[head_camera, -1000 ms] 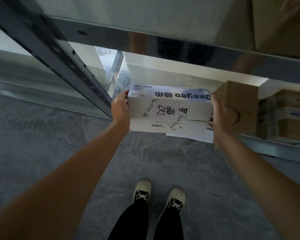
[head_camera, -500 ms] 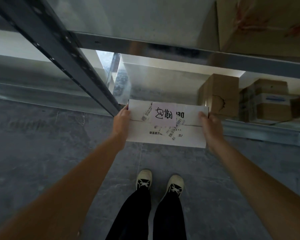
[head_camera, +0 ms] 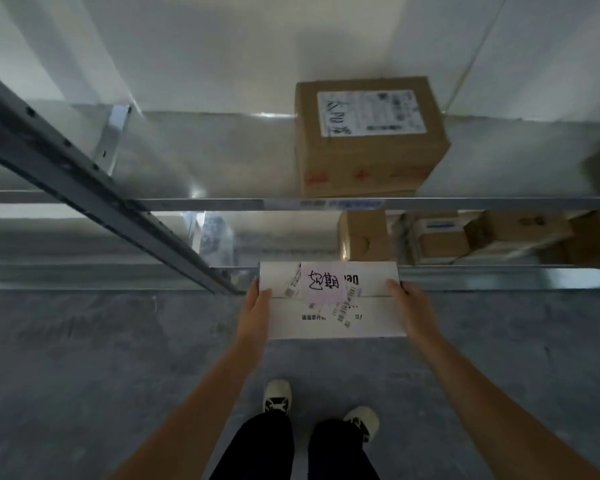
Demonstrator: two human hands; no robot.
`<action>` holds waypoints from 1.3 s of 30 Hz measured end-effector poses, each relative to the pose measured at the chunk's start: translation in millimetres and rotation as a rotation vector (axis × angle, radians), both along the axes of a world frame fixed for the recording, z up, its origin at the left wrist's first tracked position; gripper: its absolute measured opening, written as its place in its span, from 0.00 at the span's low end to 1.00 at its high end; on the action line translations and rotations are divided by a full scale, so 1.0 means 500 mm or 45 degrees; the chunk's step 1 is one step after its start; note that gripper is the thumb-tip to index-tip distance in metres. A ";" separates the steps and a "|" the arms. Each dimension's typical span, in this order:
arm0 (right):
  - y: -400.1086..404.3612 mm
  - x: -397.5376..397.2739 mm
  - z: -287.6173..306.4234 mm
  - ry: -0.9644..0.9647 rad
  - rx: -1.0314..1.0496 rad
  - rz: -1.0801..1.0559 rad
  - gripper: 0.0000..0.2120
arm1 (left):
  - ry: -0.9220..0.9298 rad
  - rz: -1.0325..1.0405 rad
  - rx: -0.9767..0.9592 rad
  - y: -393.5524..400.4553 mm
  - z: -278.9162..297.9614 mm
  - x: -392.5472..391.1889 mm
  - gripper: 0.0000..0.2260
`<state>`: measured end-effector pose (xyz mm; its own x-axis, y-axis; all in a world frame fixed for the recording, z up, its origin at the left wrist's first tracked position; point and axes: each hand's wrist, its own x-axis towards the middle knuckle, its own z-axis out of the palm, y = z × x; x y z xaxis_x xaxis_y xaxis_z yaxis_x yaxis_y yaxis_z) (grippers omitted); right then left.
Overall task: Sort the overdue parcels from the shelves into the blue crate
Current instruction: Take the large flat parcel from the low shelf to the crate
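both hands are closed on one white parcel [head_camera: 333,303]: the left hand [head_camera: 255,311] is wrapped along its left edge, with the thumb laid on the top face, and the right hand [head_camera: 407,308] is wrapped along its right edge in the same way. the parcel is held level in the air in front of the body, above the grey floor [head_camera: 84,358] and just in front of the lip of the lower shelf [head_camera: 499,277]. whether its far edge touches that lip cannot be told. a pale pink note [head_camera: 323,282] with handwritten characters is stuck on its top face, and several barcode stickers [head_camera: 345,310] are scattered around the note, partly under it. printed text is seen upside down on the box.

behind the parcel, on the lower shelf, a few brown cartons [head_camera: 440,237] are stacked close together, to the right of the parcel's line. on the upper shelf [head_camera: 205,204] a larger brown carton [head_camera: 368,136] with a white shipping label and red marks is stood near the front edge. a dark perforated upright [head_camera: 94,188] is seen slanting from the upper left down to a point just left of the left hand. two light shoes [head_camera: 278,396] and dark trouser legs are seen below, well under the parcel. the blue crate is not seen in this view.
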<state>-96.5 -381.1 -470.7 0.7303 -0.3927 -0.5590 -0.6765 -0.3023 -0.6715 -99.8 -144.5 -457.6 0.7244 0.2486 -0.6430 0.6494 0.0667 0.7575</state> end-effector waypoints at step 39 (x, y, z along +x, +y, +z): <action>-1.140 -0.318 0.179 -0.186 0.073 -1.290 0.13 | -0.041 -1.425 0.127 -1.349 0.145 0.071 0.15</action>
<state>-255.5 -951.2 -381.2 0.1327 -0.8384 -0.5287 -0.5065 0.4012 -0.7632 -64.1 -818.8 -385.2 0.5879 -0.5031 -0.6334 0.2857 -0.6035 0.7444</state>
